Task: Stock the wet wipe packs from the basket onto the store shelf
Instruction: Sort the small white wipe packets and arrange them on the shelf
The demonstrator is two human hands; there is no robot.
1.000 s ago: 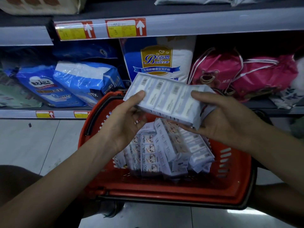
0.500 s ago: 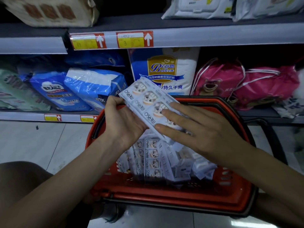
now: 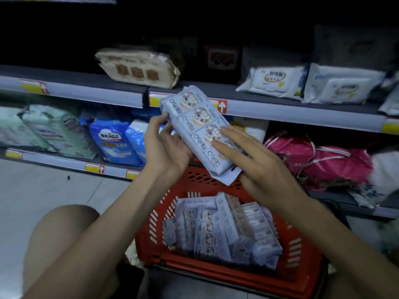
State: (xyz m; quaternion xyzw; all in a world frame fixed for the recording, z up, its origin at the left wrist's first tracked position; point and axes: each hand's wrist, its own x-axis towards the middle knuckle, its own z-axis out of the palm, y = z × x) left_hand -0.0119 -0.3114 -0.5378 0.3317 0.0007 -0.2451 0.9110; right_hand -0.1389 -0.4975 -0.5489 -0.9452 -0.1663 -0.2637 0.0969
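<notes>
A long pale blue multipack of wet wipes point(image 3: 197, 124) is held up between both hands, tilted, in front of the shelf edge point(image 3: 280, 111). My left hand point(image 3: 166, 147) grips its left side with curled fingers. My right hand point(image 3: 252, 165) holds its lower right end, fingers laid straight across the front and thumb underneath. Below them the red basket point(image 3: 237, 275) stands on the floor with several more wet wipe packs point(image 3: 222, 229) piled inside.
The upper shelf carries a beige pack point(image 3: 138, 67) and white wipe packs point(image 3: 274, 80). The lower shelf has blue and green diaper bags point(image 3: 114, 141) on the left and pink bags point(image 3: 319, 162) on the right. My knee point(image 3: 64, 244) is at lower left.
Both hands have lifted the multipack up from above the basket toward the upper shelf edge. The view has tilted upward, showing more of the upper shelf.
</notes>
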